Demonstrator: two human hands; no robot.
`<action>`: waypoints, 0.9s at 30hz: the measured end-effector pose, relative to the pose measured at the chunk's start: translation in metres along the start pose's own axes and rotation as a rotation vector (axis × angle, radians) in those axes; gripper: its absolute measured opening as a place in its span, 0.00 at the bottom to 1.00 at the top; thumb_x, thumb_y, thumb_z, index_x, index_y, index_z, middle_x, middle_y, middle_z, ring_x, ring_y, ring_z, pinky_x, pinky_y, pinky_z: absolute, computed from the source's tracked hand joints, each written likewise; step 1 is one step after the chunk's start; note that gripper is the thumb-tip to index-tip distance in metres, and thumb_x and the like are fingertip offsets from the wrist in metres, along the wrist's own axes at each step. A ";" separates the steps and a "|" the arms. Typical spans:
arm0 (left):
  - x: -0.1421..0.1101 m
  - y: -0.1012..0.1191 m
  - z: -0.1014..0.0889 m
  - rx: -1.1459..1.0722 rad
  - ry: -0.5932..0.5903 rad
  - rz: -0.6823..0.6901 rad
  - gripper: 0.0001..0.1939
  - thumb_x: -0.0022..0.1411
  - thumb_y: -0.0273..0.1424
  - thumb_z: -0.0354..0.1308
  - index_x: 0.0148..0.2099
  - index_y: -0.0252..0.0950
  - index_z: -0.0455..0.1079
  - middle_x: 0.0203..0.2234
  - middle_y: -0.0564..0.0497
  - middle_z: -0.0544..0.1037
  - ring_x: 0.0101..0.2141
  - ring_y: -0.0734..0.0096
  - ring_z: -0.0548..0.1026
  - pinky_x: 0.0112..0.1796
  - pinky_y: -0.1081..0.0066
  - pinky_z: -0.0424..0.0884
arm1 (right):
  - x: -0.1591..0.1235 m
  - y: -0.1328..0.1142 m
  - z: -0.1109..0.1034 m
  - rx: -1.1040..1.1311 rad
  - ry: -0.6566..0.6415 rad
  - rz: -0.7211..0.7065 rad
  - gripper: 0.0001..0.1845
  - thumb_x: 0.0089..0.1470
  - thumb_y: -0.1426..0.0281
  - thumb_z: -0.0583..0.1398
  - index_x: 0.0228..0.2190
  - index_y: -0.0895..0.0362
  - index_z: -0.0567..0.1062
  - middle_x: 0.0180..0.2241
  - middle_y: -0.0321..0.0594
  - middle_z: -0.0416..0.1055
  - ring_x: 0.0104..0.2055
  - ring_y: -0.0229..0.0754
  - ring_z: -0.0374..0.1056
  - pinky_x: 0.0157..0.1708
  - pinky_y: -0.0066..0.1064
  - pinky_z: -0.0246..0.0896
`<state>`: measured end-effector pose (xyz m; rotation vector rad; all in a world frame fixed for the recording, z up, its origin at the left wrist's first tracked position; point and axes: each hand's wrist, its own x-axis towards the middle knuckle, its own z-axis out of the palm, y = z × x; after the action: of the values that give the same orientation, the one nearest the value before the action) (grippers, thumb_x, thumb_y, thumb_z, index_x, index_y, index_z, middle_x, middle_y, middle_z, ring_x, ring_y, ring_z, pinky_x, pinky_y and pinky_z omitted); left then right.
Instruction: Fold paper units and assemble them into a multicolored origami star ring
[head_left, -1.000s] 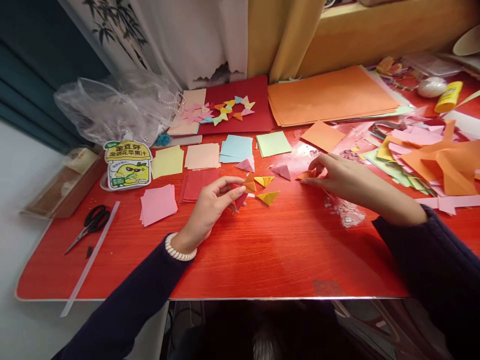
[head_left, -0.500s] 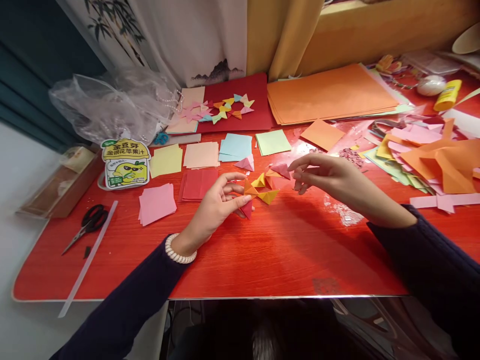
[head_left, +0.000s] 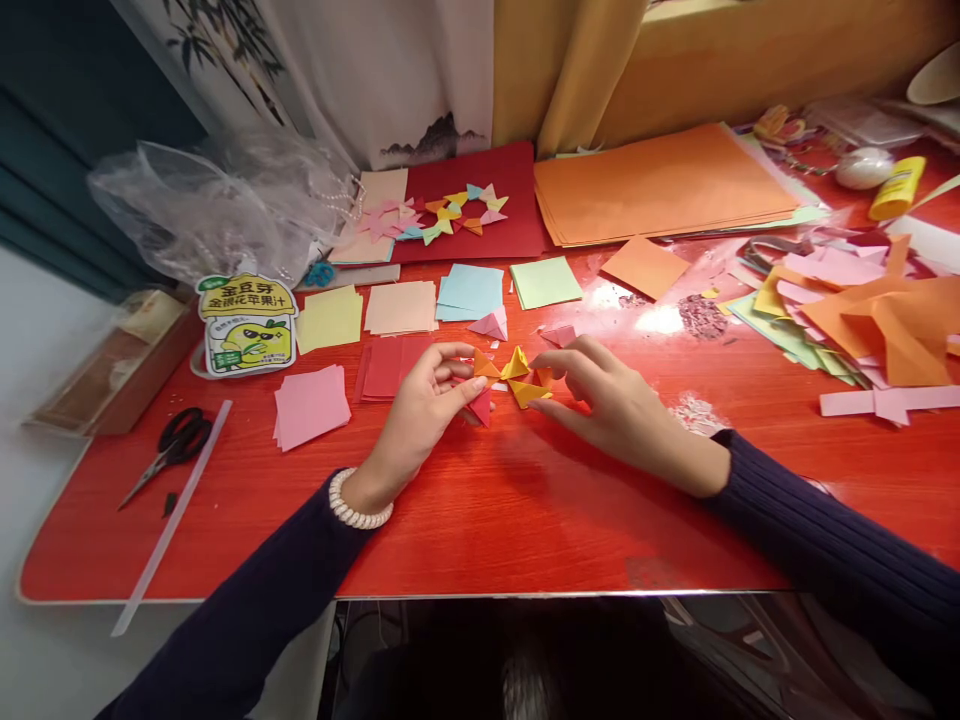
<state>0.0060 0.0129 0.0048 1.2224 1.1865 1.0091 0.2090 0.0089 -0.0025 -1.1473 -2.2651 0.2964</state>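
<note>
Yellow folded pieces [head_left: 529,394]: two paper triangles low on the red table [head_left: 480,530], between the hands; likely feather-light, crisp along the creases, easily crushed if squeezed across the hollow side.
Orange folded piece [head_left: 543,377]: just right of the yellow ones, partly behind the fingers; best taken, I judge, by its thick folded edge, not its thin point.
Red folded piece [head_left: 480,405]: in the left hand, tip pointing out past the thumb; probably stiff enough for a light pinch.
Left hand [head_left: 420,400]: thumb and fingers closed on the red piece, with a second orange triangle [head_left: 485,366] at the fingertips.
Right hand [head_left: 615,410]: thumb and forefinger part open about the yellow and orange pieces; whether they grip or merely touch is hard to tell from here.
Pink triangles [head_left: 491,324]: two, lying just beyond the hands, apart.
Paper stacks [head_left: 470,293]: coloured squares beyond and to the left; smooth sheets, likely to slide.
Scissors [head_left: 176,442]: far left, well apart.
</note>
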 end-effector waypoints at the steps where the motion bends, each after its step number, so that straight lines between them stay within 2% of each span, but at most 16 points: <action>1: 0.000 0.000 0.000 0.003 -0.003 0.002 0.15 0.53 0.29 0.60 0.45 0.36 0.64 0.32 0.51 0.68 0.34 0.73 0.72 0.24 0.78 0.73 | -0.001 -0.001 0.002 -0.030 -0.005 -0.019 0.14 0.58 0.67 0.56 0.45 0.59 0.69 0.37 0.44 0.64 0.33 0.39 0.65 0.29 0.30 0.61; 4: 0.000 -0.003 -0.001 0.037 -0.001 0.028 0.15 0.53 0.29 0.60 0.44 0.37 0.65 0.33 0.51 0.70 0.34 0.74 0.72 0.26 0.78 0.72 | -0.003 0.001 0.006 -0.088 -0.069 -0.026 0.13 0.59 0.68 0.54 0.42 0.60 0.72 0.35 0.43 0.66 0.32 0.40 0.66 0.28 0.30 0.60; 8: -0.001 -0.005 -0.002 0.086 -0.041 0.044 0.15 0.54 0.29 0.61 0.45 0.36 0.67 0.35 0.51 0.73 0.36 0.75 0.72 0.34 0.77 0.71 | -0.004 0.002 0.009 -0.083 -0.184 0.019 0.11 0.59 0.67 0.54 0.38 0.61 0.72 0.35 0.43 0.69 0.33 0.42 0.66 0.29 0.31 0.58; 10: -0.001 -0.004 -0.002 0.097 -0.085 0.034 0.14 0.55 0.31 0.60 0.45 0.35 0.68 0.37 0.50 0.74 0.38 0.73 0.72 0.37 0.75 0.70 | -0.004 0.002 0.008 -0.066 -0.227 0.060 0.13 0.58 0.67 0.56 0.43 0.61 0.70 0.33 0.41 0.70 0.31 0.41 0.66 0.28 0.30 0.57; 13: -0.002 -0.001 -0.001 0.107 -0.117 0.051 0.12 0.56 0.34 0.59 0.42 0.36 0.71 0.38 0.50 0.75 0.38 0.73 0.72 0.40 0.73 0.68 | -0.003 0.002 0.005 0.002 -0.312 0.134 0.22 0.57 0.69 0.57 0.52 0.59 0.63 0.28 0.36 0.68 0.25 0.37 0.63 0.25 0.29 0.54; 15: -0.002 0.001 -0.001 0.121 -0.131 0.064 0.11 0.56 0.35 0.59 0.41 0.36 0.72 0.38 0.51 0.76 0.39 0.72 0.72 0.42 0.73 0.67 | -0.002 0.002 0.004 0.060 -0.369 0.175 0.19 0.56 0.68 0.58 0.49 0.58 0.65 0.25 0.33 0.66 0.23 0.35 0.60 0.24 0.28 0.52; 17: -0.002 0.003 -0.001 0.153 -0.148 0.055 0.11 0.57 0.35 0.58 0.41 0.36 0.72 0.39 0.51 0.76 0.41 0.72 0.72 0.44 0.72 0.66 | -0.002 0.003 0.004 0.111 -0.391 0.207 0.12 0.55 0.68 0.59 0.42 0.58 0.67 0.23 0.32 0.63 0.22 0.34 0.58 0.23 0.27 0.51; 21: -0.003 0.005 0.000 0.213 -0.199 0.029 0.11 0.60 0.34 0.55 0.43 0.36 0.71 0.42 0.50 0.75 0.44 0.71 0.70 0.47 0.72 0.63 | -0.001 0.001 -0.001 0.237 -0.312 0.207 0.07 0.53 0.69 0.60 0.31 0.57 0.65 0.23 0.31 0.59 0.23 0.33 0.55 0.23 0.26 0.49; 24: -0.004 0.006 0.000 0.205 -0.216 -0.030 0.13 0.60 0.34 0.53 0.45 0.34 0.70 0.43 0.48 0.74 0.43 0.71 0.70 0.47 0.70 0.63 | 0.001 -0.005 -0.010 0.449 -0.215 0.219 0.09 0.55 0.66 0.59 0.29 0.57 0.64 0.26 0.33 0.59 0.27 0.34 0.56 0.27 0.27 0.53; 27: -0.004 0.007 0.001 0.162 -0.212 -0.072 0.13 0.58 0.32 0.55 0.45 0.33 0.68 0.42 0.46 0.74 0.41 0.70 0.71 0.45 0.69 0.66 | 0.004 -0.012 -0.018 0.727 -0.098 0.319 0.09 0.55 0.66 0.59 0.29 0.56 0.64 0.30 0.36 0.61 0.31 0.35 0.59 0.29 0.27 0.56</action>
<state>0.0068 0.0094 0.0120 1.3675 1.1535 0.7214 0.2102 0.0035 0.0188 -1.0829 -1.7772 1.2058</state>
